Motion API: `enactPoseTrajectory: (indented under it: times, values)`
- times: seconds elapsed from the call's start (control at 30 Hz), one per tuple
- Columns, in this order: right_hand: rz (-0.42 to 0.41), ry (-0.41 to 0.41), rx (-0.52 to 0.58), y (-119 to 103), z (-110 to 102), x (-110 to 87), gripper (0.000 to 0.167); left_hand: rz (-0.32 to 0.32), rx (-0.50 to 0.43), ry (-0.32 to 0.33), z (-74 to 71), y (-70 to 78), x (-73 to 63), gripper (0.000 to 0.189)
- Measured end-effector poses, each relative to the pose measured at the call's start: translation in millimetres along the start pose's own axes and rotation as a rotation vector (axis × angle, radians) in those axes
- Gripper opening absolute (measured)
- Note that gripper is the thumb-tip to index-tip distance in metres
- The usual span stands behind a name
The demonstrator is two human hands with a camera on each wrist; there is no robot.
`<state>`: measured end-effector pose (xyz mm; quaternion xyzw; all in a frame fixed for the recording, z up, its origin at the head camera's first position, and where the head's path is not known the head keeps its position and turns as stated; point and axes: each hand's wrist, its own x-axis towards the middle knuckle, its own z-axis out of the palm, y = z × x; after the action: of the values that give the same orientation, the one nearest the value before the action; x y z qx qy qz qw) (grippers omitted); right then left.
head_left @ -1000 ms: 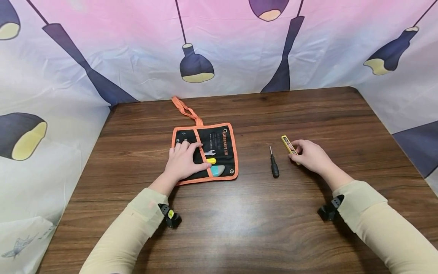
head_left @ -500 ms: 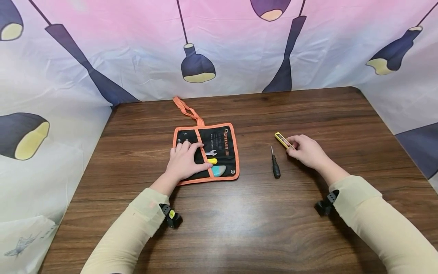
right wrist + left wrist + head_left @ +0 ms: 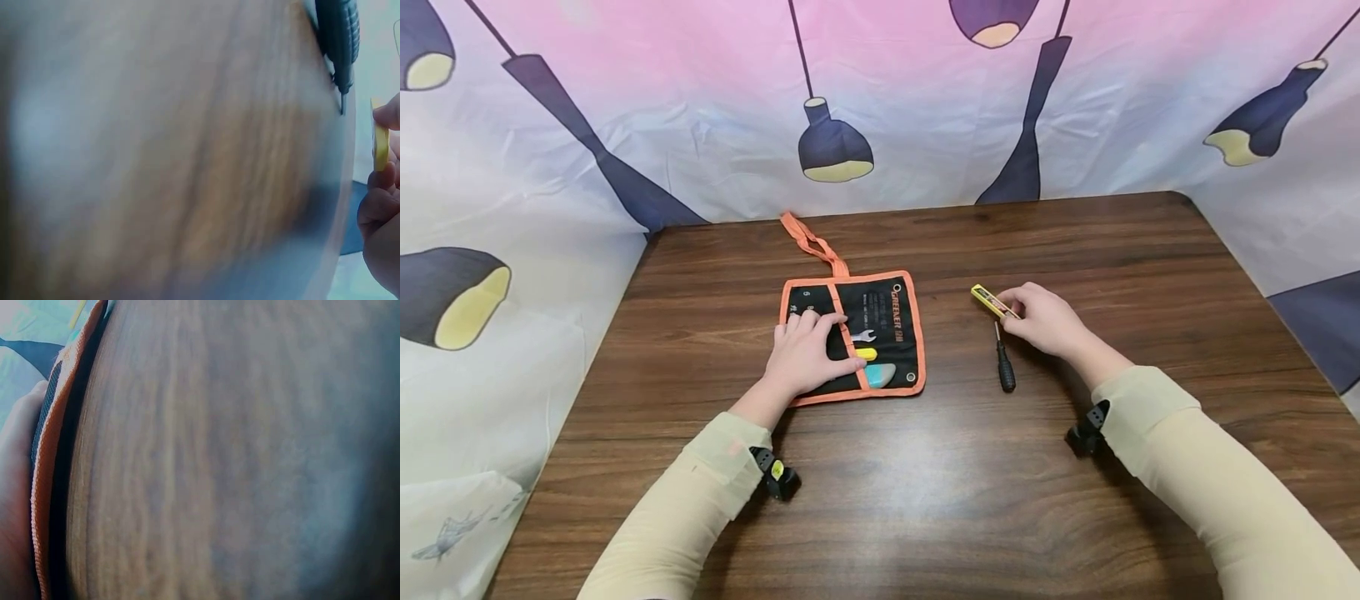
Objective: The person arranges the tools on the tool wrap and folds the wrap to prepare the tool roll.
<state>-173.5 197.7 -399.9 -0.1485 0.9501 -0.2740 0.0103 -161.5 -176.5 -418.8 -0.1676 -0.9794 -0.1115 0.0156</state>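
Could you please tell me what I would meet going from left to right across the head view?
Left sleeve, tool pouch, yellow case, right hand, right sleeve.

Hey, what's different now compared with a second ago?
The right hand has moved left toward the tool pouch, carrying the small yellow box, which now lies more crosswise. Nothing was picked up or let go. The left hand stays on the pouch, and the screwdriver lies where it was.
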Motion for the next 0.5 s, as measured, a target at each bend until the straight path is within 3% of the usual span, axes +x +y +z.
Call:
enactPoseTrajectory:
  times: [0.5]
  values:
    - [-0.068,-0.071,0.019,-41,5,23.8,0.034,-0.006,-0.007,-0.008,-0.3,0.0,0.2,0.092]
